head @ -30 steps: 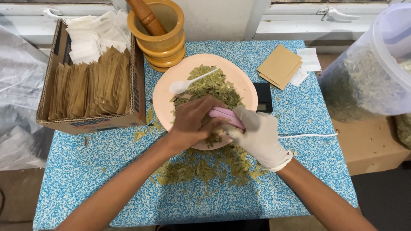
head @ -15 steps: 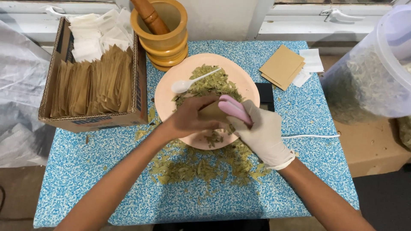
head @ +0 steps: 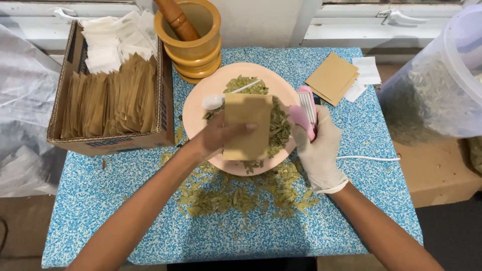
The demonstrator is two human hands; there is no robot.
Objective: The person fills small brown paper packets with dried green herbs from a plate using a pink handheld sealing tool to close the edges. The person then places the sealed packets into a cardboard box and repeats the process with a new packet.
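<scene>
Left hand point(head: 216, 138) grips brown paper pouch point(head: 247, 126) at frame centre, over pink plate point(head: 193, 113) w/ dried leaves point(head: 279, 128). Gloved right hand point(head: 319, 145) clasps pink sealer point(head: 305, 111), just right of pouch.

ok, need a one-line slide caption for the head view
Bare left hand holds a brown paper pouch over a pink plate of dried leaves; gloved right hand grips a pink handheld tool.

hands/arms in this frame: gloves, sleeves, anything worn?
Left hand is bare, no glove, ring or watch visible. Right hand wears a thin white disposable glove with its cuff rolled at the wrist. Both forearms are bare, with no sleeves in view.
</scene>
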